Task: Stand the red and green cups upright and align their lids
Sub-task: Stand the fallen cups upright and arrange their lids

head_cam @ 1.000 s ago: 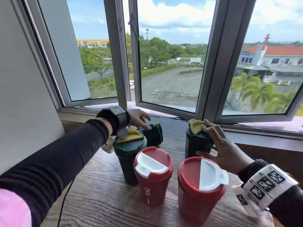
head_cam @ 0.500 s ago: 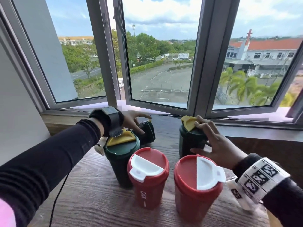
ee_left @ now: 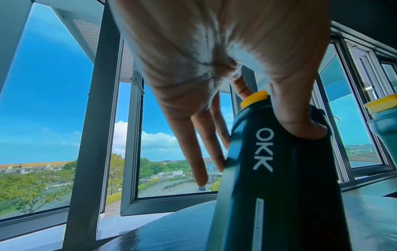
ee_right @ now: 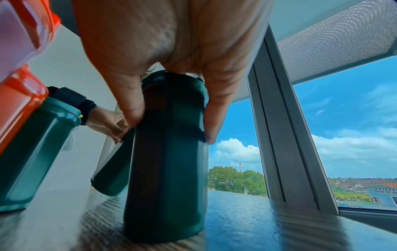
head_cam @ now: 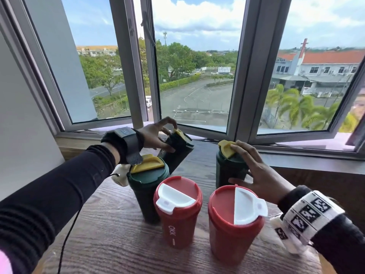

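Two red cups stand upright at the front of the wooden table (head_cam: 110,244). The left red cup (head_cam: 177,214) has its white flap toward the left, the right red cup (head_cam: 235,224) toward the right. A green cup with a yellow flap (head_cam: 147,184) stands behind them on the left. My left hand (head_cam: 167,138) grips a second green cup (head_cam: 178,149), tilted with its base on the table; the "OKK" print on this cup (ee_left: 279,178) shows below my thumb. My right hand (head_cam: 237,163) holds the upright third green cup (head_cam: 227,169), fingers on its yellow lid, thumb on the side of this cup (ee_right: 167,169).
The window frame (head_cam: 245,76) and sill run close behind the green cups, and one pane (head_cam: 150,66) stands ajar. A grey wall (head_cam: 19,125) bounds the left side. A thin black cable (head_cam: 67,234) trails over the table's left front.
My left hand has raised the green cup that lay on its side, so it now leans steeply with its lid up. My right hand stays on the right green cup.
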A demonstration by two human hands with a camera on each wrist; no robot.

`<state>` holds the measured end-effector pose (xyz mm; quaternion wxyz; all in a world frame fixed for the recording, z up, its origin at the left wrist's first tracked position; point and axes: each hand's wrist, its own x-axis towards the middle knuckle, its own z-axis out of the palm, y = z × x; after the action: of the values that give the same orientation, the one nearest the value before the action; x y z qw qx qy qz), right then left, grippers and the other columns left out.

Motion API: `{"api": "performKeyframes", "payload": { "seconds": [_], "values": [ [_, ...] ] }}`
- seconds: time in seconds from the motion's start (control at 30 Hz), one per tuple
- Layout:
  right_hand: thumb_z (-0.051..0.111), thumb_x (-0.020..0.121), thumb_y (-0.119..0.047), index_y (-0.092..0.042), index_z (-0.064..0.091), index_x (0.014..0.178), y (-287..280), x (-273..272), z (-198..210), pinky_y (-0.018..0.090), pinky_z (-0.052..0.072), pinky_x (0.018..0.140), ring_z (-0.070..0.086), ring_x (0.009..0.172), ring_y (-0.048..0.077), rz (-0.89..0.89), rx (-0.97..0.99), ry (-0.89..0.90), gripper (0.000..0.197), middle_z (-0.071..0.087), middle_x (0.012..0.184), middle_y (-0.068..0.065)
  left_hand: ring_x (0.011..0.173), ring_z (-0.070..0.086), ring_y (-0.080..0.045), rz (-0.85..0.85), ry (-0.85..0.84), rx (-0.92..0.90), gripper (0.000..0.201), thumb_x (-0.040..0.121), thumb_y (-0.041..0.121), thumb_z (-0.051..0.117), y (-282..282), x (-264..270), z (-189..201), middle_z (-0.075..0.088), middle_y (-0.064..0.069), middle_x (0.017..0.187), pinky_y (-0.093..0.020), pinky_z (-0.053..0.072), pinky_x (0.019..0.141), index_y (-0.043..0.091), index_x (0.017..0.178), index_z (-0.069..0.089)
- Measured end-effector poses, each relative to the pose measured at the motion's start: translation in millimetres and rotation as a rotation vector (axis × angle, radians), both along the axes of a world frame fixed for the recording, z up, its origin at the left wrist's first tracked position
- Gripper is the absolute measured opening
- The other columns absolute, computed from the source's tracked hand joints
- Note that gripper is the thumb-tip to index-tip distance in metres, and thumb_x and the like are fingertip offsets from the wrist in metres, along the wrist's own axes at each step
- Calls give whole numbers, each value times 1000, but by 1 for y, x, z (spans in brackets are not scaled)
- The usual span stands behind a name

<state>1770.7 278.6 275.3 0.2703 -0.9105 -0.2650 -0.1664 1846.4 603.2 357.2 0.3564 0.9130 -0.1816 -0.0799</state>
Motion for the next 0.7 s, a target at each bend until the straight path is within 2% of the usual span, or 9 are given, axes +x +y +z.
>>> {"api": "performKeyframes", "payload": {
  "seconds": [0.13, 0.2, 0.27, 0.37, 0.47, 0.57, 0.63, 0.7],
  "values": [
    [58, 66, -64, -32, 22, 144, 0, 0, 0, 43, 46, 100, 25, 138, 9, 19, 21, -6, 91, 12, 150, -17, 86, 70, -31, 14, -11, -20, 65, 40, 38, 86, 4, -7, 2, 62, -10, 111, -52, 57, 77, 47, 91, 47],
    [57, 66, -65, -34, 21, 144, 0, 0, 0, 43, 47, 99, 25, 138, 8, 14, 17, -5, 91, 11, 150, -19, 85, 69, -28, 52, -22, -12, 65, 38, 38, 88, 7, -12, 7, 61, -14, 111, -47, 58, 74, 43, 88, 47],
    [56, 66, -66, -36, 19, 143, 0, -1, -1, 43, 48, 98, 26, 137, 8, 4, 5, -14, 91, 11, 149, -20, 85, 65, -23, 107, -23, 12, 62, 41, 39, 89, 10, -18, 12, 59, -12, 111, -48, 59, 68, 37, 86, 47],
    [56, 66, -67, -34, 20, 144, 0, 1, -2, 43, 47, 99, 28, 137, 9, -4, -2, -28, 92, 12, 149, -19, 90, 62, -23, 186, 7, 35, 73, 28, 62, 83, 20, -23, 15, 57, -6, 105, -45, 60, 64, 31, 83, 48],
    [57, 65, -66, -31, 23, 144, 1, 2, -2, 42, 46, 100, 29, 136, 10, 0, 15, -28, 93, 14, 149, -15, 89, 63, -25, 217, 22, 80, 82, 23, 70, 78, 33, -30, 14, 59, -8, 101, -45, 59, 64, 25, 83, 47],
    [60, 65, -63, -27, 26, 144, 2, 1, -2, 43, 44, 102, 30, 136, 11, 5, 26, -33, 94, 17, 150, -11, 81, 67, -19, 249, 59, 92, 95, 14, 80, 72, 46, -36, 11, 66, -4, 89, -43, 57, 69, 22, 85, 47],
    [64, 66, -57, -23, 27, 144, 3, -1, -1, 43, 43, 103, 29, 137, 12, 11, 35, -27, 94, 17, 151, -7, 77, 67, -15, 260, 75, 86, 93, 18, 81, 71, 50, -40, 9, 66, 0, 87, -40, 56, 71, 25, 88, 47],
    [65, 66, -54, -21, 27, 145, 3, -2, 0, 42, 42, 105, 29, 138, 13, 12, 32, -27, 94, 18, 151, -5, 74, 66, -13, 269, 67, 67, 79, 33, 77, 73, 49, -45, 7, 63, 1, 87, -38, 54, 71, 30, 91, 48]
  ]
}}
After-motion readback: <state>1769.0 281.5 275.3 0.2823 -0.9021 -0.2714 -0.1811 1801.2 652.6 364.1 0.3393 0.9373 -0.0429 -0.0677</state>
